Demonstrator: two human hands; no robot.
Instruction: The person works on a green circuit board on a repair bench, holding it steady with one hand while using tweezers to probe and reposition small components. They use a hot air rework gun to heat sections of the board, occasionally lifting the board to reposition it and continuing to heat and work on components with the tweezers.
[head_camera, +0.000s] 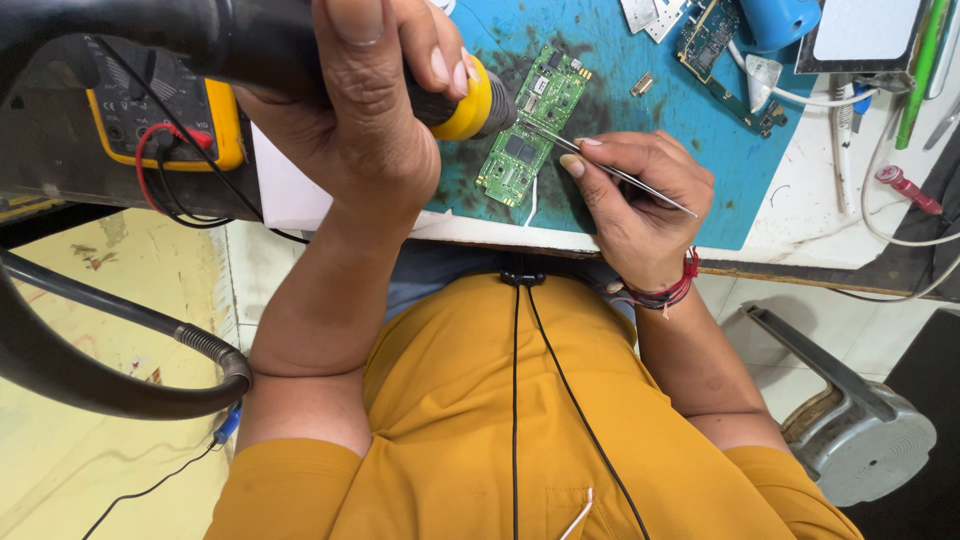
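Left hand (350, 110) is clamped round the black hot-air wand with yellow collar (470, 100), nozzle over the green circuit board (530, 125); right hand (640, 195) pinches thin steel tweezers (620, 175) at it. Rework looks mid-way, nothing lifted.

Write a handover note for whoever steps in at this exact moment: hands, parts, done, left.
Left hand: gripping the hot-air tool, nozzle aimed at the green board.
Right hand: holding tweezers, tips at the board near the nozzle.
Board lies flat on the blue mat, which is soot-stained around it. A second board sits further back; a yellow meter is beside the left hand.
Done: cannot tell whether any part is lifted.
Left: heating and tweezer work appear under way.
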